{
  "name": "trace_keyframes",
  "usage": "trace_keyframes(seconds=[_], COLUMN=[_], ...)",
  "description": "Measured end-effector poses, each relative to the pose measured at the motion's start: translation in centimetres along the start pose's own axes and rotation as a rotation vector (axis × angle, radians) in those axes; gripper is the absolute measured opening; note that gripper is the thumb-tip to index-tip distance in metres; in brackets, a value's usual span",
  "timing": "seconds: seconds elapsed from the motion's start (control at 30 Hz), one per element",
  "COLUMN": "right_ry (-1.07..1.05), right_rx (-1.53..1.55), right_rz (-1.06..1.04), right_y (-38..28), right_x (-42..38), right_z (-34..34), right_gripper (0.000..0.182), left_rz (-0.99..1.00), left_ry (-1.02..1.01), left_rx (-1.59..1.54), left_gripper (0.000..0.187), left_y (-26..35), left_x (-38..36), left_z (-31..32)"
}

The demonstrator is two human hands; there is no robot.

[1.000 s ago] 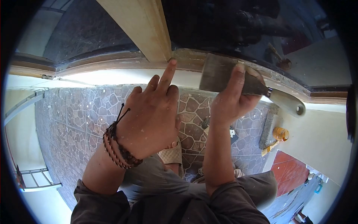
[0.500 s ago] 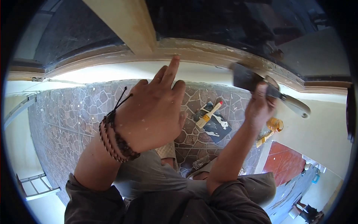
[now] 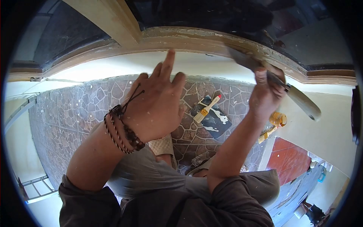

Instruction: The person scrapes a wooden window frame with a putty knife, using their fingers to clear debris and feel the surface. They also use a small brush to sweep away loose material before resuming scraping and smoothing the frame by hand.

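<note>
At far left a wooden post (image 3: pixel 109 19) slants down to a worn wooden sill (image 3: pixel 181 41); from the left hand (image 3: pixel 155 102) the post lies toward 11 o'clock, the sill at 12. Dark braided bracelets (image 3: pixel 132 138) circle the wrist, toward 8 o'clock. This hand is spread, index finger pointing to 12 near the sill's lower edge; whether it touches is unclear. Toward its 3 o'clock, a paintbrush (image 3: pixel 204 111) lies across a dark, white-smeared sheet (image 3: pixel 213 122) on the stone-patterned floor (image 3: pixel 102 98).

Farther right, the right hand (image 3: pixel 266 92) grips a scraper (image 3: pixel 245 60) firmly around the neck, thumb along the near face. From that grip the blade runs out toward 11 o'clock, its blurred edge at the sill, contact uncertain; the pale handle (image 3: pixel 304 103) sticks out toward 4. A second brush (image 3: pixel 267 135) lies at this hand's 6 o'clock, an orange jar (image 3: pixel 278 119) at 5.
</note>
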State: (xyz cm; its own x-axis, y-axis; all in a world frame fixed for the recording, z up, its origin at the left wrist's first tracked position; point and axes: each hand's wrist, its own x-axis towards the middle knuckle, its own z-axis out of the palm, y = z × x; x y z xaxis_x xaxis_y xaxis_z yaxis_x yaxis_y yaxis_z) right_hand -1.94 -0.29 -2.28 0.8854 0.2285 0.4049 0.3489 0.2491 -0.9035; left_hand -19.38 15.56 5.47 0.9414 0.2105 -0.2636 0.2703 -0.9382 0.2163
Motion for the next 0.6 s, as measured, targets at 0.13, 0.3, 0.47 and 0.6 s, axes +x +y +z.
trace_keyframes(seconds=[0.13, 0.3, 0.47, 0.6], right_ry=[-0.197, -0.394, -0.436, -0.511], right_rx=[0.034, -0.164, -0.194, -0.262], right_rz=[-0.039, -0.243, -0.389, -0.347], right_y=[-0.9, -2.0, -2.4, -2.9], right_x=[0.4, -0.5, 0.1, 0.2], right_z=[0.9, 5.6, 6.4, 6.3], right_gripper=[0.02, 0.014, 0.021, 0.013], left_rz=[-0.047, 0.066, 0.091, 0.089], left_ry=[-0.002, -0.001, 0.063, -0.016], left_rx=[0.032, -0.03, -0.017, -0.021], left_gripper=[0.052, 0.055, 0.056, 0.056], left_y=[-0.7, 0.0, -0.4, -0.8], left_x=[0.3, -0.3, -0.2, 0.3], left_z=[0.0, -0.1, 0.1, -0.3])
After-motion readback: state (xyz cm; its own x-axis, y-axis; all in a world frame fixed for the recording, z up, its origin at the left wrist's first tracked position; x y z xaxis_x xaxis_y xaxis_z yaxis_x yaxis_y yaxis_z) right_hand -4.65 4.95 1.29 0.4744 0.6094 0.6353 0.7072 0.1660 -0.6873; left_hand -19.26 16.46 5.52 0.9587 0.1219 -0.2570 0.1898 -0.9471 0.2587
